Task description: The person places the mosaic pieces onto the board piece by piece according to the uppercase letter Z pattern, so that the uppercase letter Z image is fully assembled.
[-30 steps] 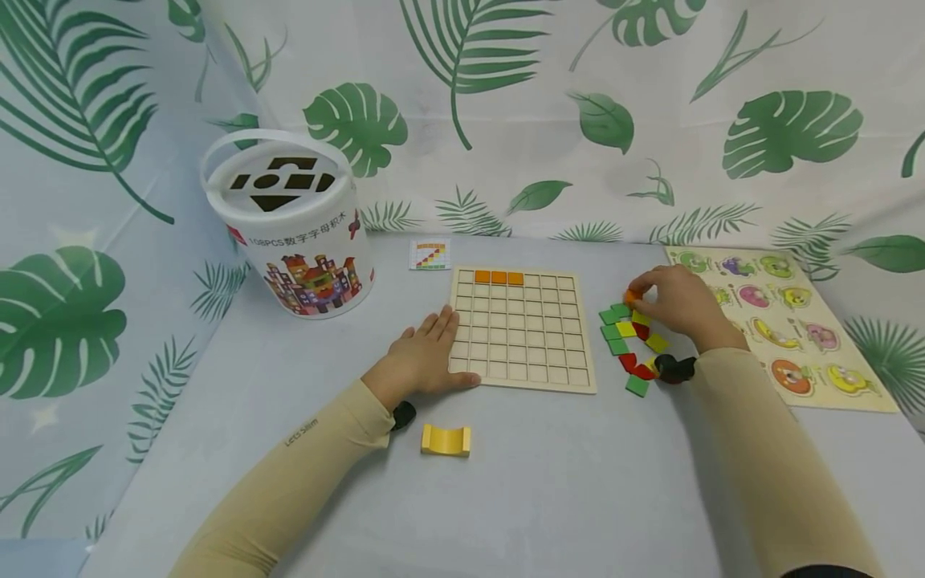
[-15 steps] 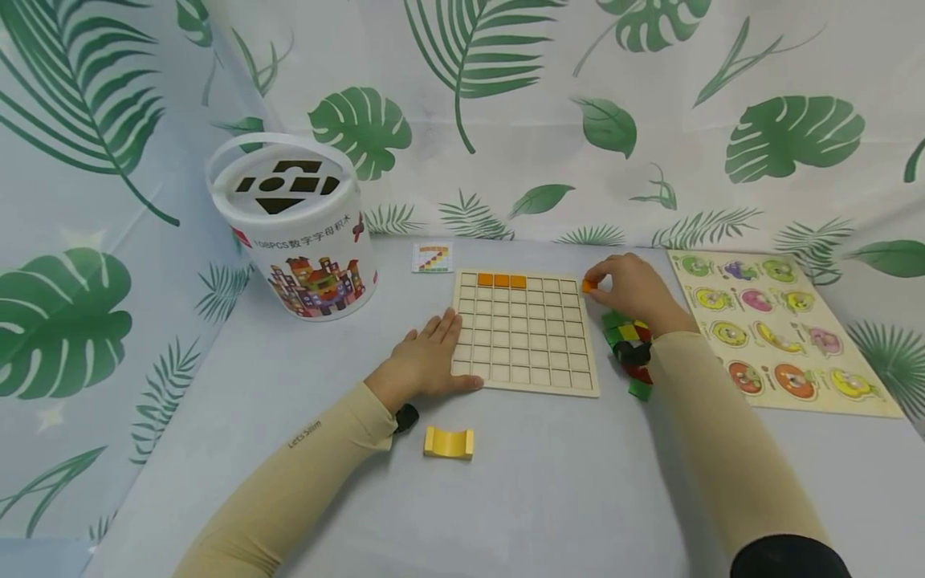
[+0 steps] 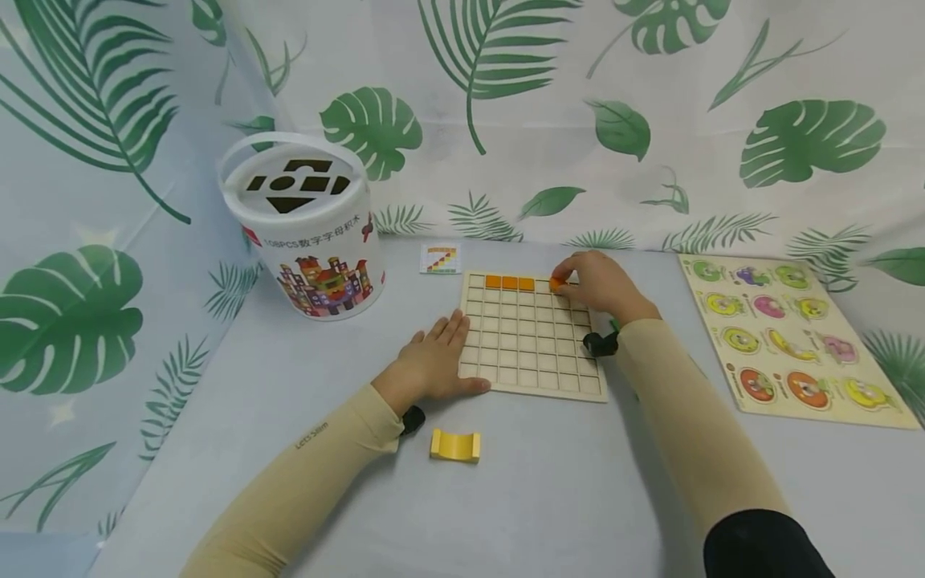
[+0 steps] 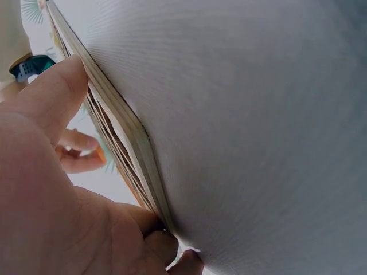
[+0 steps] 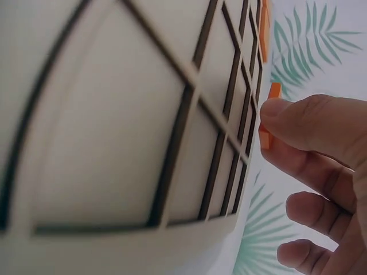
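Observation:
A wooden grid board [image 3: 516, 337] lies flat on the table, with orange square tiles [image 3: 509, 282] set in its top row. My left hand [image 3: 433, 361] rests at the board's left edge, fingers straight and thumb at the near corner; in the left wrist view the thumb [image 4: 60, 91] touches the rim. My right hand [image 3: 603, 285] pinches another orange tile [image 3: 557, 285] over the top row, right of the placed ones. In the right wrist view, thumb and forefinger hold that orange tile [image 5: 274, 91] on edge, close to the board.
A small pattern card [image 3: 441, 259] lies behind the board. To the left stands a white block bucket [image 3: 311, 233]. A yellow curved block [image 3: 455, 446] is in front, and a fruit puzzle board [image 3: 788, 329] at right. The right forearm mostly hides the loose colored tiles.
My right hand has carried an orange tile left from the loose tiles at right to over the board's top row. The left hand has stayed at the board's edge.

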Action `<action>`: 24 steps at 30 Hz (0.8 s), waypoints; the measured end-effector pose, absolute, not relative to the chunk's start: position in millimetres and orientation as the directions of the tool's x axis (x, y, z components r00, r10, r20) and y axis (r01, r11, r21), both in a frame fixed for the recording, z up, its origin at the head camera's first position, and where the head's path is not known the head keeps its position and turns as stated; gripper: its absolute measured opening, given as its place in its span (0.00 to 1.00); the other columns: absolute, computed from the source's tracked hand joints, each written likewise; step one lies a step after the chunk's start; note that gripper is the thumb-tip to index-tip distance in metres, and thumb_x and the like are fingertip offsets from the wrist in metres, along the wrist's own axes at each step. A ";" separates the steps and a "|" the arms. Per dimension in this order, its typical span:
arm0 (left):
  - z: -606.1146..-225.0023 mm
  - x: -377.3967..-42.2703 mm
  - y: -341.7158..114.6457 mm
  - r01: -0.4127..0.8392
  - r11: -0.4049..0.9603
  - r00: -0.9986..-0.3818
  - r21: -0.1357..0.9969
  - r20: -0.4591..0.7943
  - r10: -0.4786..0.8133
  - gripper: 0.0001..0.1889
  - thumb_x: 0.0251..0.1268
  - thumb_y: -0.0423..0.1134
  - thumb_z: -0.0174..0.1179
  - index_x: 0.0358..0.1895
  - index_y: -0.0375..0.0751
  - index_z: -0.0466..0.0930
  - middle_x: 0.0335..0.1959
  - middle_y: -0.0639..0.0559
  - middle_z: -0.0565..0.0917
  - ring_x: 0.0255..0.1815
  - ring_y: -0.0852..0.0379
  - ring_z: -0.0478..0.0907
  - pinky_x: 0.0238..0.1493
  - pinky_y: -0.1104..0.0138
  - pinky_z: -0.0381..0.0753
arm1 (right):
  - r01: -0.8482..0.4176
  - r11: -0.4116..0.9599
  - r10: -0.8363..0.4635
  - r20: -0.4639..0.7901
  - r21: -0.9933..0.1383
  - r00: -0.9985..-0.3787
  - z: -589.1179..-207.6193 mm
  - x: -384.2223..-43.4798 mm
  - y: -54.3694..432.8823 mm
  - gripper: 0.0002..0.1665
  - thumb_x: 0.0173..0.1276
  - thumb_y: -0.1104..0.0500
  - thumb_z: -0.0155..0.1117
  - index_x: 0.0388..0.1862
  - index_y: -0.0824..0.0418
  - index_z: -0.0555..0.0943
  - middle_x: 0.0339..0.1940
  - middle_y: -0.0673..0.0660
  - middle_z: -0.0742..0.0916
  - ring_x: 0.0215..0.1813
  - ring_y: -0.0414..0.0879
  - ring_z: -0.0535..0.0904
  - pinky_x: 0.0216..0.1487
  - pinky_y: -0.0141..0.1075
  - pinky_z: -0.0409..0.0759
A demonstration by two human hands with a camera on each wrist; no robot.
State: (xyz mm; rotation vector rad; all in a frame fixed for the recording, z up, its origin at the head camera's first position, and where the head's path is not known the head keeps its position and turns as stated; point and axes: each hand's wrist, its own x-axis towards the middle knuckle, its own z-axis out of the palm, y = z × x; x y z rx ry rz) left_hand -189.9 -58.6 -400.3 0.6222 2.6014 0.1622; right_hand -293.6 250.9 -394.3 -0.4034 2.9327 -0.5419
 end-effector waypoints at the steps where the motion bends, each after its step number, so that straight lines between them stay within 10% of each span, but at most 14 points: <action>1: -399.9 -189.6 -58.3 0.399 0.891 -0.793 0.215 -0.408 0.453 0.60 0.68 0.77 0.51 0.86 0.43 0.31 0.88 0.49 0.33 0.90 0.47 0.37 0.87 0.46 0.48 | -0.243 0.898 -0.290 -0.080 -0.367 -0.954 -394.5 -294.8 249.4 0.15 0.73 0.59 0.68 0.56 0.62 0.88 0.56 0.62 0.89 0.63 0.61 0.80 0.64 0.58 0.78; 24: -400.8 -191.9 -57.9 0.401 0.891 -0.793 0.212 -0.408 0.453 0.59 0.69 0.76 0.51 0.86 0.42 0.31 0.88 0.49 0.33 0.90 0.46 0.37 0.87 0.45 0.48 | -0.252 0.893 -0.312 -0.107 -0.374 -0.944 -394.3 -301.8 229.3 0.16 0.73 0.60 0.68 0.57 0.62 0.88 0.57 0.62 0.87 0.62 0.61 0.78 0.67 0.58 0.76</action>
